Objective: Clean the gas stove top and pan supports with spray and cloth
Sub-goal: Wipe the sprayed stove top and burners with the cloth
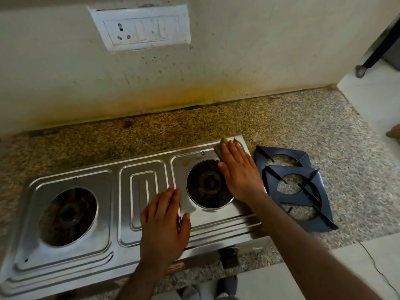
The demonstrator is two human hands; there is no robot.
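The left hand (pixel 163 221) is lying flat and unclenched on the stove (pixel 71 252), bracing its middle panel. The right hand (pixel 239 169) is pressing the cloth (pixel 221 148) with straight fingers at the far right corner. Orange stains (pixel 188 156) are sitting just left of it, so the wipe should probably go leftward. The supports (pixel 296 185) are lying stacked on the counter to the right.

Soft, even daylight fills the scene, brightest at the right where the pale floor (pixel 368 100) nearly washes out, and dimmer toward the lower left. The steel stove top (pixel 104 241) throws back broad, smeared glare along its ridges and mirrors the left hand (pixel 163 221) faintly, while shadows under both hands are weak and blurred at the edges. The wide lens bows the wall line and the switch plate (pixel 140 27), and detail softens toward the corners.
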